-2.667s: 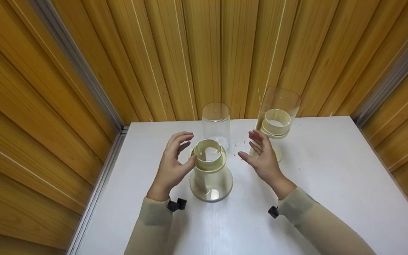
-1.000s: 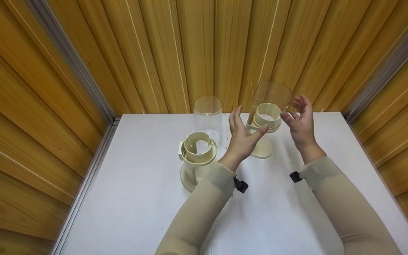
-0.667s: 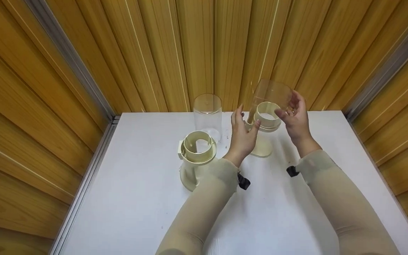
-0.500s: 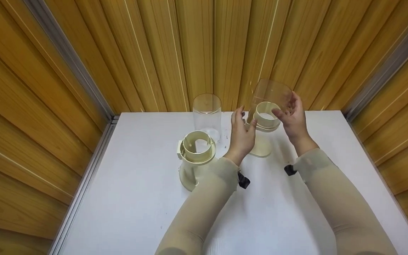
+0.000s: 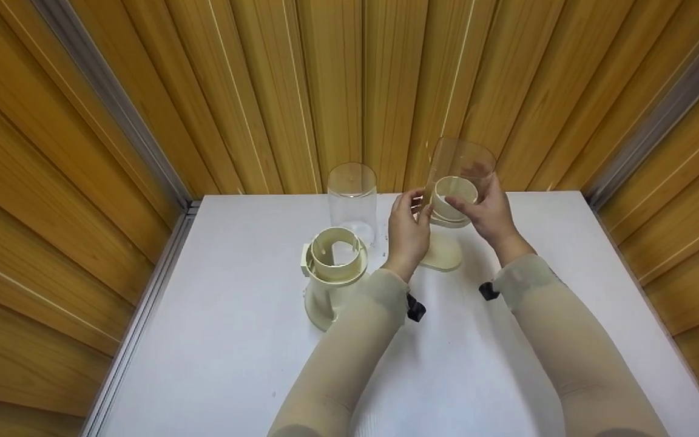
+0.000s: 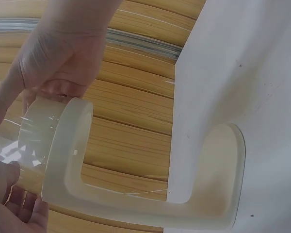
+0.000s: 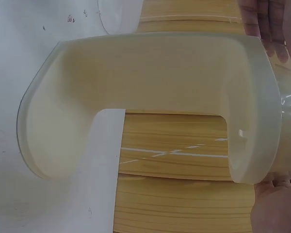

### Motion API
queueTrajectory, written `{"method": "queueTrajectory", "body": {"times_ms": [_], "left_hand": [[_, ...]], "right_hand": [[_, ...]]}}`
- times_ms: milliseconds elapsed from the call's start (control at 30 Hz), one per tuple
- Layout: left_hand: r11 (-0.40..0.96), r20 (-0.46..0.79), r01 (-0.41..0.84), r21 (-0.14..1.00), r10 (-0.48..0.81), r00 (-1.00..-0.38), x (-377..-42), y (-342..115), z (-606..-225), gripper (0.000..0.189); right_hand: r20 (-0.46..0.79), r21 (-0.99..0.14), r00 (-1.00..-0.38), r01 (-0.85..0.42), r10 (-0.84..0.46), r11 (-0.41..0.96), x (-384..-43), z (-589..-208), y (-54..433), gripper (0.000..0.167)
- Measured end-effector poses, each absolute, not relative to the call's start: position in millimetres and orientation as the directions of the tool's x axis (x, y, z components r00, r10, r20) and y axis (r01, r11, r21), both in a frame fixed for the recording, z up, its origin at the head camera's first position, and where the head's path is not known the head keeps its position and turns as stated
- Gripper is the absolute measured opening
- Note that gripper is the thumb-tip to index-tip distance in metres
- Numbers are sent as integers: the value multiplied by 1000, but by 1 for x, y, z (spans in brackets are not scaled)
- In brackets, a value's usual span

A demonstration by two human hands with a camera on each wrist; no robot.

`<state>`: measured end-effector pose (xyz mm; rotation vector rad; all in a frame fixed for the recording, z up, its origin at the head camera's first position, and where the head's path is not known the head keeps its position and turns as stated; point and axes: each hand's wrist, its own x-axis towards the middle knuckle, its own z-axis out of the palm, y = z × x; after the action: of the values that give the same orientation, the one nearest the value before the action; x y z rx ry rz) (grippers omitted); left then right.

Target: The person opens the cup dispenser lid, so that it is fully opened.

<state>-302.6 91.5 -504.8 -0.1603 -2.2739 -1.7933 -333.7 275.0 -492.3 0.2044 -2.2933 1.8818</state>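
A clear tube [image 5: 460, 155] stands around the cream ring [image 5: 445, 209] on top of a C-shaped cream stand [image 5: 443, 254], towards the back right of the table. My right hand [image 5: 490, 215] grips the tube's right side, thumb across its front and fingers behind the clear wall. From the left, my left hand [image 5: 409, 233] holds the tube low, fingers curled round its far side. In the left wrist view, both hands surround the clear tube [image 6: 36, 131] just above the stand's holder [image 6: 68, 145]. The right wrist view shows the stand's upright [image 7: 155, 73] and foot [image 7: 53, 116].
A second cream stand [image 5: 337, 273] with a ring top and round foot is partly covered by my left forearm. Behind it stands another clear tube [image 5: 352, 203]. Wood-patterned panels [image 5: 264, 91] enclose the white table [image 5: 222, 340]. Small dark specks dot its surface.
My hands have moved from either side of the front stand to the back-right one. Both have closed in on its clear tube, the right thumb sliding further across the front. The tube stays on the stand.
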Motion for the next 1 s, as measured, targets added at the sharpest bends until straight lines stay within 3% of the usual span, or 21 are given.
{"method": "queueTrajectory", "body": {"times_ms": [267,633,833,1000], "left_hand": [[226,282,266,937,-39,-959,-296,87,-510,38],[181,130,127,975,-5,-991,-286,73,-530,95],[188,65,71,980,37,-997,-281,68,-536,110],[195,22,37,980,78,-997,-275,67,-542,118]], "right_hand": [[224,-952,-975,-221,-9,214,-332,-495,277,91],[235,-955,-969,-245,-78,167,-329,-496,281,85],[259,-947,-958,-278,-126,162,-322,-496,286,82],[312,-942,-934,-328,-175,70,-313,-498,289,83]]}}
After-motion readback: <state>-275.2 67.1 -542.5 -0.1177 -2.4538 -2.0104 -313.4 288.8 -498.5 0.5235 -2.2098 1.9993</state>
